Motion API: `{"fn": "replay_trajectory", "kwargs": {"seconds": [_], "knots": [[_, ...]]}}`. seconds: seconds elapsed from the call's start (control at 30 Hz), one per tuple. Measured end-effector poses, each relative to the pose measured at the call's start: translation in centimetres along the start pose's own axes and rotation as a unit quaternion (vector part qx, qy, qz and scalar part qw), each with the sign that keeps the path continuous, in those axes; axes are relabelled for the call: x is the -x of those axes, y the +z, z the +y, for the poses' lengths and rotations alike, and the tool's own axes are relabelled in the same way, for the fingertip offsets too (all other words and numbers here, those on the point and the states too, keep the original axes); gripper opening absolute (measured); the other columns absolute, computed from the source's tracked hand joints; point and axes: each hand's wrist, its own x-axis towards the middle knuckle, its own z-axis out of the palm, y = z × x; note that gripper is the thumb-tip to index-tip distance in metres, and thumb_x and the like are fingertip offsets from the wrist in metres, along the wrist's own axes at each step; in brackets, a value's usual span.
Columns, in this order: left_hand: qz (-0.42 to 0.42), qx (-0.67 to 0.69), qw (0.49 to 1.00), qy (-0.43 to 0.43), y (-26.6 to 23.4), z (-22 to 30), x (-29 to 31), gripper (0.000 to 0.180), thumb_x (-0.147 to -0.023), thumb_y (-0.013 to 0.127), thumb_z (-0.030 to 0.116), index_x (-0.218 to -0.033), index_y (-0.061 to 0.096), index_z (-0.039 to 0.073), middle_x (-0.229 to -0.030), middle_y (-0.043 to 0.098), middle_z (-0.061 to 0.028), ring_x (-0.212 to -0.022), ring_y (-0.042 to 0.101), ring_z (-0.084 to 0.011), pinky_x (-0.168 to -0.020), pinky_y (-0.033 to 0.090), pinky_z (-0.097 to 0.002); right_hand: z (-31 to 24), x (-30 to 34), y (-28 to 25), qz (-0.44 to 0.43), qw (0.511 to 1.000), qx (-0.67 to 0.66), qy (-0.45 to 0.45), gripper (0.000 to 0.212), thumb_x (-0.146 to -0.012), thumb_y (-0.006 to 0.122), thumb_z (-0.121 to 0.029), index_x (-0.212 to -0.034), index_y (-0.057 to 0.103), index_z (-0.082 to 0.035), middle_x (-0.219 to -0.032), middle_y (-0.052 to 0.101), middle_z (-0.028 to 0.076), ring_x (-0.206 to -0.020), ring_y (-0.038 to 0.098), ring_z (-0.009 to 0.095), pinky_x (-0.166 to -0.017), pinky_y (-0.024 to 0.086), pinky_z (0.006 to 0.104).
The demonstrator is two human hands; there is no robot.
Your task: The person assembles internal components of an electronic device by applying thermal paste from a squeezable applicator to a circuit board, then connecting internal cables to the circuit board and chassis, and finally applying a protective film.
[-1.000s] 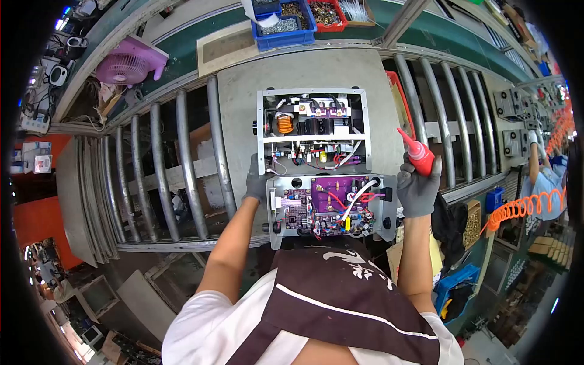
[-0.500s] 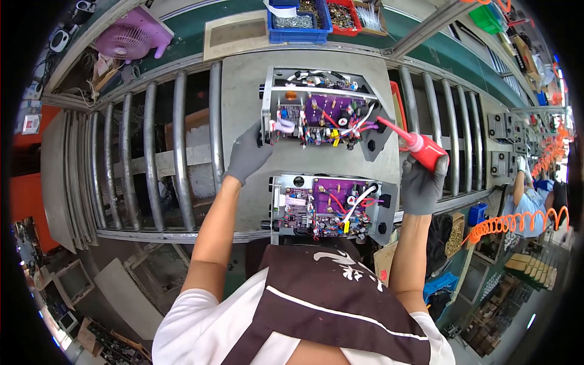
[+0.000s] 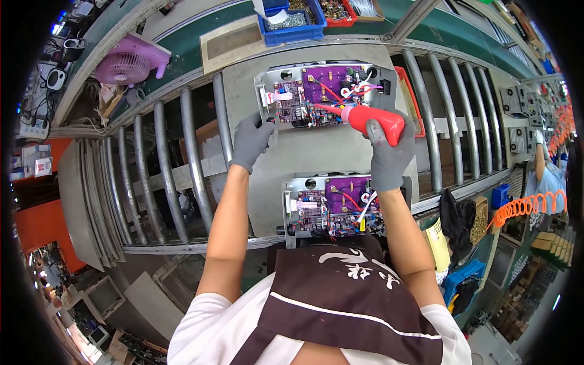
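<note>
Fingers [image 3: 372,129] of the gray-gloved right hand [image 3: 390,159] wrap around a red squeeze bottle [image 3: 376,119], its thin nozzle [image 3: 330,109] pointing left over the far open metal unit [image 3: 388,100]. The tip ends just on the near side of a purple circuit board [image 3: 319,91]; whether it touches anything cannot be told. The left hand [image 3: 250,143], also gloved, is at that unit's near left corner, fingers bent; whether they grip or only rest is unclear. The step in hand looks like aiming the bottle at one spot among the components. That seems to call for a steady unit, careful placing of the tip and a measured squeeze. Nearer the dark apron [image 3: 359,304] sits a second, similar unit [image 3: 288,210], partly behind the right forearm [image 3: 404,234]. Both rest on a gray desk [image 3: 328,152] between metal rollers [image 3: 196,158].
</note>
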Motion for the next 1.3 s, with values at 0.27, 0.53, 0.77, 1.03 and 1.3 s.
{"fn": "replay_trajectory", "kwargs": {"seconds": [0.27, 0.53, 0.77, 1.03, 1.3], "knots": [[0.007, 0.002, 1.000, -0.005, -0.1, -0.3, 0.4, 0.026, -0.076, 0.059, 0.019, -0.089, 0.065, -0.002, -0.059, 0.056, -0.0059, -0.046, 0.054, -0.0119, -0.042, 0.044, -0.0288, 1.3, -2.2, 2.1, -0.081, 0.996, -0.005, 0.041, 0.043, -0.075, 0.081, -0.021, -0.105, 0.056, -0.002, -0.092, 0.059, 0.007, -0.080, 0.056, 0.013, -0.067, 0.050, 0.0271], [0.002, 0.013, 1.000, 0.000, 0.1, 0.3, 0.4, 0.027, -0.077, 0.060, 0.022, -0.088, 0.065, -0.002, -0.056, 0.056, -0.0055, -0.045, 0.054, -0.0122, -0.042, 0.043, -0.0295, 1.0, -2.8, 1.9, -0.090, 0.995, -0.025, 0.039, 0.039, -0.077, 0.079, -0.018, -0.102, 0.054, -0.001, -0.089, 0.059, 0.007, -0.068, 0.058, 0.012, -0.054, 0.050, 0.0251], [0.005, -0.005, 1.000, 0.006, -0.1, 0.6, 0.3, 0.030, -0.077, 0.060, 0.024, -0.091, 0.067, -0.002, -0.057, 0.057, -0.0075, -0.045, 0.055, -0.0132, -0.046, 0.044, -0.0310, 1.0, -3.5, 2.0, -0.109, 0.992, -0.020, 0.060, 0.037, -0.078, 0.077, -0.019, -0.102, 0.055, -0.001, -0.085, 0.061, 0.008, -0.064, 0.061, 0.014, -0.051, 0.052, 0.0257], [0.039, -0.059, 0.997, 0.040, 0.0, -0.8, -0.9, 0.038, -0.073, 0.059, 0.032, -0.096, 0.069, 0.004, -0.079, 0.067, -0.0188, -0.079, 0.066, -0.0330, -0.073, 0.050, -0.0398, 0.3, -4.7, 2.4, -0.180, 0.979, 0.015, 0.095, 0.036, -0.080, 0.074, -0.019, -0.105, 0.056, 0.001, -0.088, 0.063, 0.009, -0.064, 0.063, 0.016, -0.053, 0.054, 0.0264], [0.021, -0.029, 0.999, 0.041, -0.6, -0.5, -1.0, 0.034, -0.071, 0.060, 0.034, -0.084, 0.067, 0.003, -0.082, 0.067, -0.0202, -0.081, 0.066, -0.0357, -0.077, 0.051, -0.0425, -3.6, -5.6, 3.5, -0.162, 0.975, 0.100, -0.112, 0.040, -0.080, 0.073, -0.014, -0.113, 0.056, 0.002, -0.100, 0.062, 0.009, -0.089, 0.058, 0.016, -0.081, 0.049, 0.0297]]}}
